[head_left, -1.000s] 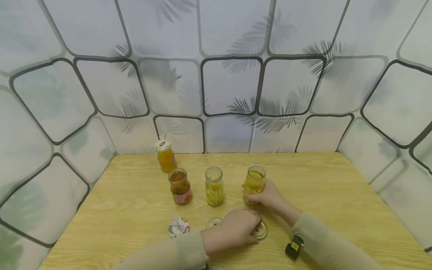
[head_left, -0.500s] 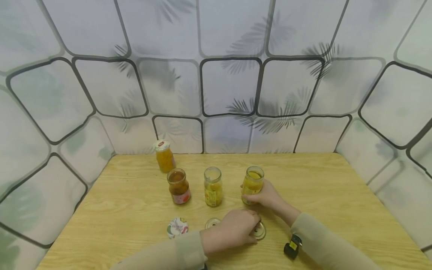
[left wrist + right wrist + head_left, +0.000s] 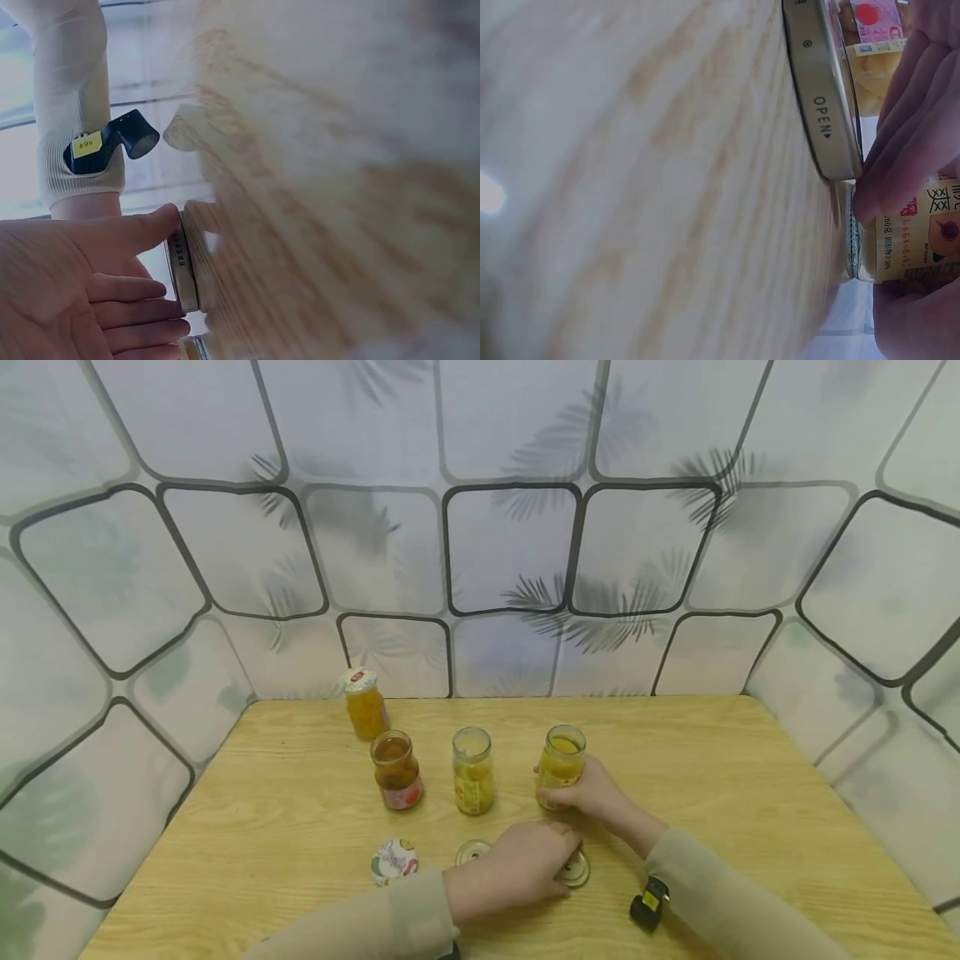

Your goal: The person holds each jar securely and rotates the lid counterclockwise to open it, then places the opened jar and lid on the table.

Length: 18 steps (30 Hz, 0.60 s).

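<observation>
Pale beige ribbed sleeves (image 3: 420, 914), bare hands, black wrist camera (image 3: 649, 903) with yellow label

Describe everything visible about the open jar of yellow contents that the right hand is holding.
The clear glass jar with yellow contents stands upright on the light wooden table, rightmost of a row of three open jars. It has no lid, and its threaded neck is bare. A label with red print wraps its body. The right hand grips its lower half. A metal lid lies just in front, under the left hand.
</observation>
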Each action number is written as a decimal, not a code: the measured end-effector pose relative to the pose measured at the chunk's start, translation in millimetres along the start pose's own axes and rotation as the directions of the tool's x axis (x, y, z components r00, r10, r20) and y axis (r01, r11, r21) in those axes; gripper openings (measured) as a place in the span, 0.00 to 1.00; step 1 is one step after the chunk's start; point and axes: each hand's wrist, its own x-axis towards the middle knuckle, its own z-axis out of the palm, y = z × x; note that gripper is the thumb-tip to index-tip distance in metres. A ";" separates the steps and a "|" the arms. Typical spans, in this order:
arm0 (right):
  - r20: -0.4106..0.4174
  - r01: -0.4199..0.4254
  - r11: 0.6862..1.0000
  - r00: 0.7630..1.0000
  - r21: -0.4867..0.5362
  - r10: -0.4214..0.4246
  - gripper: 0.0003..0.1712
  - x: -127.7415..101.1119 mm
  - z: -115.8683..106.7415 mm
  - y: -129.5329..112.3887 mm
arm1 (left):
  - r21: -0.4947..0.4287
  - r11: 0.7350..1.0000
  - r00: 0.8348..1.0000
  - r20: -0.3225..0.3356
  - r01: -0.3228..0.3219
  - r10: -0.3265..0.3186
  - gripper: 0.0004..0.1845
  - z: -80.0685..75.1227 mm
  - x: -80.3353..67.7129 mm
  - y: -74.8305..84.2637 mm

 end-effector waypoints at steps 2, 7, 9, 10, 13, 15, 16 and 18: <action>0.004 -0.003 1.000 1.000 0.008 0.003 0.25 0.0 0.1 0.1 | 0.007 1.000 1.000 -0.008 -0.011 0.012 0.30 -0.3 -0.9 0.9; 0.008 0.003 1.000 1.000 0.017 -0.003 0.25 -0.7 0.1 0.5 | 0.039 0.998 0.998 -0.030 -0.051 0.052 0.31 -3.5 -5.3 3.6; 0.009 0.004 1.000 1.000 0.015 -0.004 0.25 -1.2 0.1 0.2 | 0.036 0.998 0.998 -0.029 -0.059 0.060 0.33 -8.9 -8.8 4.4; 0.010 0.004 1.000 1.000 0.011 -0.005 0.25 -1.4 0.1 0.1 | 0.035 0.998 0.998 -0.029 -0.061 0.062 0.33 -12.7 -11.1 4.6; 0.007 0.001 1.000 1.000 -0.012 -0.001 0.25 -2.2 0.6 -0.5 | 0.036 0.997 0.997 -0.031 -0.063 0.064 0.37 -27.4 -18.5 3.5; 0.004 -0.006 1.000 1.000 -0.025 0.006 0.24 -2.6 1.0 -0.9 | 0.063 0.996 0.997 -0.046 -0.062 0.065 0.37 -38.4 -24.2 2.0; -0.005 -0.008 0.999 1.000 -0.040 0.008 0.24 -2.6 1.4 -1.1 | 0.076 0.995 0.997 -0.057 -0.056 0.060 0.36 -44.1 -26.8 1.0; -0.027 -0.012 0.998 1.000 -0.063 0.010 0.23 -2.4 2.2 -1.8 | 0.115 0.992 0.995 -0.080 -0.041 0.050 0.36 -55.7 -31.4 -1.3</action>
